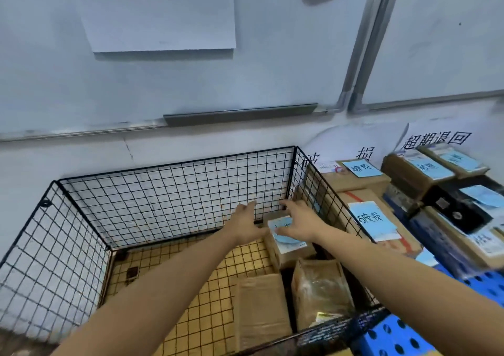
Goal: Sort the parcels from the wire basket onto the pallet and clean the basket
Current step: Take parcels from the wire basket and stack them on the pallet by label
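Cardboard parcels, three, wire basket, left hand, right hand, both spread on one

Rear wall: two whiteboards. The left whiteboard carries a taped paper sheet (its printed code at the top is blurred) and a grey marker tray on the lower edge. The right whiteboard adjoins it across an aluminium frame. Below, the plain pale wall bears a handwritten paper sign. The floor has small yellowish tiles. Lighting is even and cool.
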